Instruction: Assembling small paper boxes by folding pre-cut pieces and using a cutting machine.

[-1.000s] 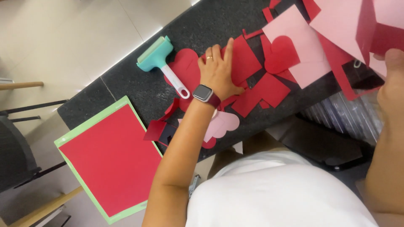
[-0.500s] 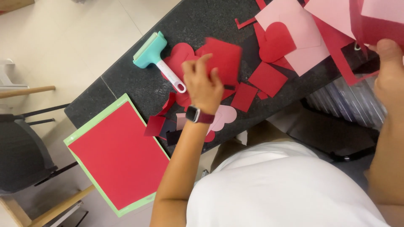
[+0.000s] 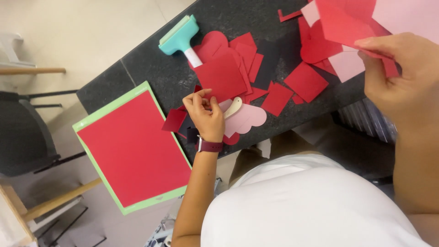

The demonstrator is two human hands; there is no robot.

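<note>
Pale tiled flooring is showing around a dark speckled stone table (image 3: 151, 68), seen from above the person's own white-shirted chest. Furthest left of the hands, a green cutting mat (image 3: 120, 101) carrying a full sheet of red cardstock (image 3: 132, 148) is hanging partly past the table edge, seemingly set aside clear of the scraps. Beyond the left hand's fingertips, a teal roller with a white handle (image 3: 180, 39) is lying with its handle pointing towards a heap of red paper squares and hearts (image 3: 233, 64).

The left hand (image 3: 204, 115), wearing a dark maroon wristband (image 3: 210, 146), is curling over the near edge of that heap. Its thumb and forefinger are pinching together at the corner of a large red square piece (image 3: 219, 77), apparently to peel it off the pile; I cannot tell whether the piece is actually gripped. Just to the right of this hand, a cream plastic scraper tool (image 3: 233, 106) is lying on a pale pink scalloped cutout (image 3: 247, 119), close enough to reach.

Further right, more red squares (image 3: 305, 81) are lying scattered. The right hand (image 3: 402, 68) is raised close to the camera, thumb and fingers closed on a fan of red and pink paper sheets (image 3: 347, 27), holding them up off the table, probably so they stay sorted apart from the loose scraps below.
</note>
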